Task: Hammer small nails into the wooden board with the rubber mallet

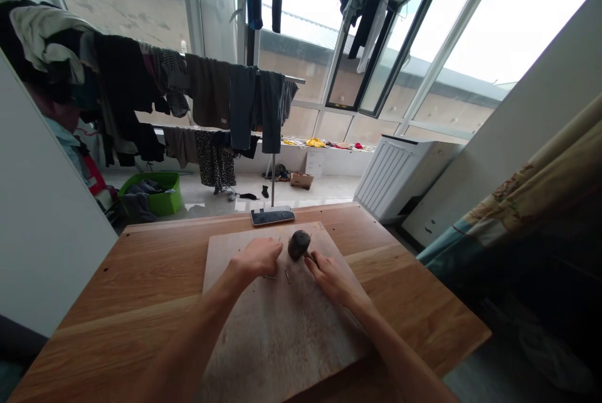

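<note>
My right hand is closed around the handle of a hammer with a dark, rounded head. The head is just above or on a pale wooden board; I cannot tell which. Left of the hammer, my left hand is closed low over the board, its fingertips curled together. Whatever they may pinch is too small or hidden to make out. A small nail-like piece lies on the board between my hands. Another thin piece lies just below my left hand.
The board lies on a wooden table. A phone rests beyond the board near the table's far edge. Behind stand a rack of hanging clothes, a green tub and a white washing machine. A curtain hangs at right.
</note>
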{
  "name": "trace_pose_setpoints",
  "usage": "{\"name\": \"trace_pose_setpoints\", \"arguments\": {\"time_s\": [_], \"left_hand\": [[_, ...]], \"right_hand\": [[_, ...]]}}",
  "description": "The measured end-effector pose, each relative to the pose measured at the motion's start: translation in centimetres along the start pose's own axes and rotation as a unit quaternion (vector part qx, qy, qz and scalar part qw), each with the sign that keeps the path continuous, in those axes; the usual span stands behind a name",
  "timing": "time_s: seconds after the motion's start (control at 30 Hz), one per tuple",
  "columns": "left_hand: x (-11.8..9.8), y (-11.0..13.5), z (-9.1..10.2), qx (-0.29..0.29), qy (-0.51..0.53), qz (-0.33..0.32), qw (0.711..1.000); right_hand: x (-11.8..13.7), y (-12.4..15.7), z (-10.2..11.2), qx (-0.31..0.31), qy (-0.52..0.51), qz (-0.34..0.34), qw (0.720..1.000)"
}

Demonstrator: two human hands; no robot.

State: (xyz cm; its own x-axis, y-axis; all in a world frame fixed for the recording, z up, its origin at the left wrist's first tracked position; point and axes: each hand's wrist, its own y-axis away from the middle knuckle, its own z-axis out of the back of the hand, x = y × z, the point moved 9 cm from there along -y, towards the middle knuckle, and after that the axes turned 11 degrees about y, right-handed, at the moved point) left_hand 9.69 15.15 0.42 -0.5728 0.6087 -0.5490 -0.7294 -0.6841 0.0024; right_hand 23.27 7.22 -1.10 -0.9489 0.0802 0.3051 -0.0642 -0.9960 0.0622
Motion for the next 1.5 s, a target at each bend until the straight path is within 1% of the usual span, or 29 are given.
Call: {"name": "trace_pose_setpoints", "arguments": {"time_s": [0.07, 0.13, 0.2, 0.23, 0.3, 0.37, 0.4, 0.47, 0.53, 0.67, 0.73, 0.93, 1.03, 1.2, 1.27, 1.37, 1.5], "left_hand": [[-0.2, 0.0, 0.1, -0.018, 0.007, -0.005, 1.0], [-0.2, 0.0, 0.5, -0.027, 0.027, -0.03, 0.999], [0.2, 0.1, 0.9, -0.033, 0.072, -0.066, 0.995], [0.7, 0.1, 1.4, -0.048, 0.108, -0.079, 0.99], [2.6, 0.4, 2.5, -0.113, 0.199, -0.077, 0.97], [5.1, 0.9, 3.5, -0.197, 0.28, -0.045, 0.939], [6.2, 1.2, 3.6, -0.229, 0.31, -0.028, 0.922], [7.4, 1.5, 3.5, -0.259, 0.351, -0.009, 0.9], [7.6, 1.6, 3.1, -0.26, 0.36, -0.007, 0.896], [6.7, 1.3, 2.7, -0.237, 0.314, -0.007, 0.919], [6.5, 1.2, 2.5, -0.233, 0.296, -0.008, 0.926], [6.6, 1.0, 2.1, -0.236, 0.284, -0.034, 0.929], [6.9, 1.0, 2.0, -0.236, 0.299, -0.027, 0.924], [7.1, 1.0, 2.0, -0.242, 0.297, -0.029, 0.923], [7.0, 1.0, 2.0, -0.245, 0.284, -0.037, 0.926], [7.2, 0.9, 2.0, -0.249, 0.263, -0.042, 0.931], [7.3, 0.7, 1.7, -0.239, 0.263, -0.05, 0.934]], "right_hand": [[0.3, 0.2, 0.2, 0.004, 0.011, -0.002, 1.0], [0.6, 0.4, 0.5, 0.002, 0.019, -0.002, 1.0], [0.9, 0.5, 0.7, 0.001, 0.025, 0.001, 1.0], [1.0, 0.5, 0.7, 0.001, 0.027, 0.002, 1.0], [1.0, 0.5, 0.6, 0.002, 0.029, 0.002, 1.0], [1.0, 0.4, 0.5, 0.0, 0.03, 0.011, 0.999], [0.9, 0.3, 0.4, -0.001, 0.031, 0.018, 0.999], [0.8, 0.2, 0.1, -0.003, 0.027, 0.027, 0.999], [0.5, 0.0, -0.2, -0.002, 0.016, 0.023, 1.0], [0.0, -0.1, -0.5, -0.007, -0.002, 0.01, 1.0], [0.0, -0.2, -0.4, -0.01, -0.009, 0.008, 1.0], [0.4, -0.3, 0.0, 0.011, -0.045, 0.004, 0.999], [1.6, -0.9, 0.0, 0.01, -0.063, 0.012, 0.998], [5.4, -2.6, 1.1, -0.035, -0.107, 0.067, 0.991], [6.4, -3.2, 1.2, -0.037, -0.108, 0.076, 0.991], [7.1, -3.6, 0.8, -0.027, -0.109, 0.076, 0.991], [6.7, -3.5, 0.4, -0.024, -0.118, 0.072, 0.99]]}}
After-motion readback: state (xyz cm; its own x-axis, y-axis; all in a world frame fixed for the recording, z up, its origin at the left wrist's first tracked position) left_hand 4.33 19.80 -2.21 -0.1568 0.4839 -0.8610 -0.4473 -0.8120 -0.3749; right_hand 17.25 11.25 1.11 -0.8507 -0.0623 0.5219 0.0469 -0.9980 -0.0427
